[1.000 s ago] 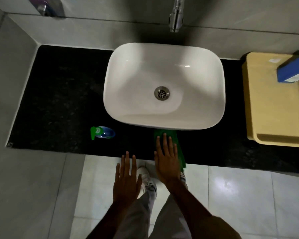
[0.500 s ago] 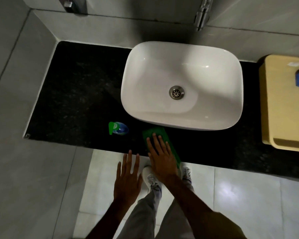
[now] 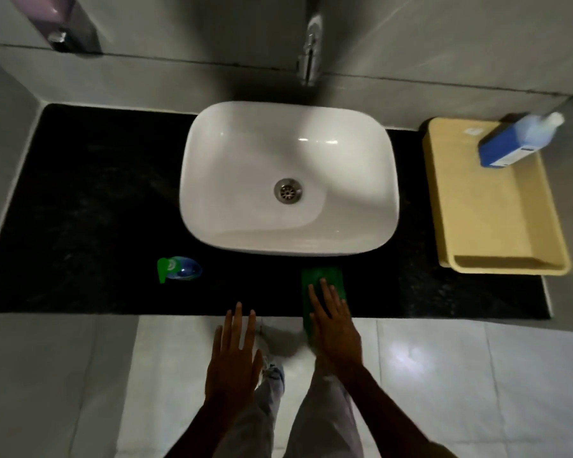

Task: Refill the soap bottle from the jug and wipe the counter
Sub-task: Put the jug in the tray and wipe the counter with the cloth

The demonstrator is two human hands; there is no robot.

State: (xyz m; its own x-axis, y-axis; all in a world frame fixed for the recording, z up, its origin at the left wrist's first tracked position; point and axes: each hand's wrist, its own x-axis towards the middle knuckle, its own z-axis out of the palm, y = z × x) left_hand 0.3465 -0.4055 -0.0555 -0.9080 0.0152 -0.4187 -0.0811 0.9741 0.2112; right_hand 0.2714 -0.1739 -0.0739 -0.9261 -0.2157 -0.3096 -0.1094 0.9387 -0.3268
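Two hands: right hand (image 3: pixel 336 325) pressing flat, fingers spread, green cloth (image 3: pixel 323 280) at counter (image 3: pixel 96 193) front edge, shifted rightward along it; wiping underway. Left hand (image 3: pixel 234 361) spread, empty. Soap bottle (image 3: pixel 179 269) front-left.

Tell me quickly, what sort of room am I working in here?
Most likely a bathroom or washroom: a white basin sits on a black counter under a wall tap, with a soap dispenser on the tiled wall.
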